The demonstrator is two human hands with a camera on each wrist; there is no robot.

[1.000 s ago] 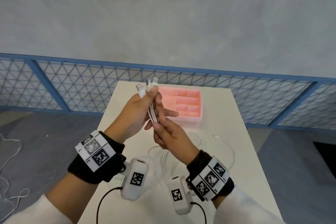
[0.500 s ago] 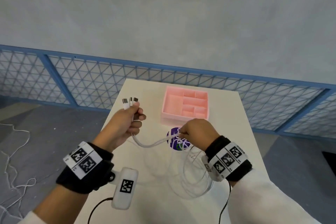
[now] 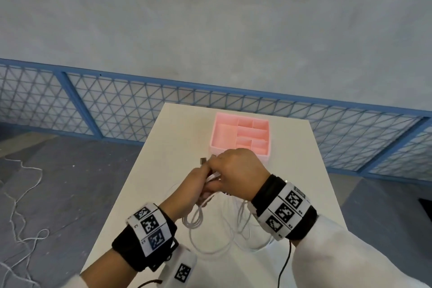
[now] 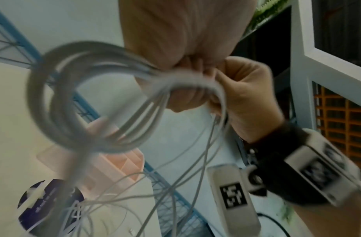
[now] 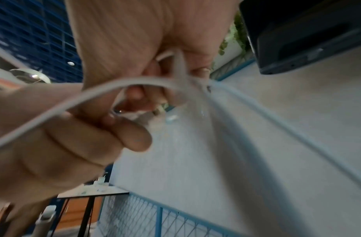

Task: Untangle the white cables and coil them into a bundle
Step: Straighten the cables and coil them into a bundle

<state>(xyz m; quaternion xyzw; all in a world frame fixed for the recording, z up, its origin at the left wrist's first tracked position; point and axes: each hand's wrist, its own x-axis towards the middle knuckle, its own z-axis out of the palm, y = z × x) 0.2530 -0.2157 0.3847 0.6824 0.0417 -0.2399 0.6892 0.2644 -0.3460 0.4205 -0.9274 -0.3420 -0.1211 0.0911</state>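
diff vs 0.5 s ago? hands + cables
The right hand swung back from the right to meet the left hand, laying the white cables it had pulled out into a loop that now hangs below both hands. The left hand still grips the plug ends. The pink organizer and table are unchanged.

Right hand (image 5: 124, 40) pinching white cables (image 5: 114, 87), left hand (image 5: 54, 136) gripping

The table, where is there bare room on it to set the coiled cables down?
Bare patches on the table: the strip left of the pink organizer, and the right side beside it. It is crowded near the front, where loose white cables sprawl under both hands.
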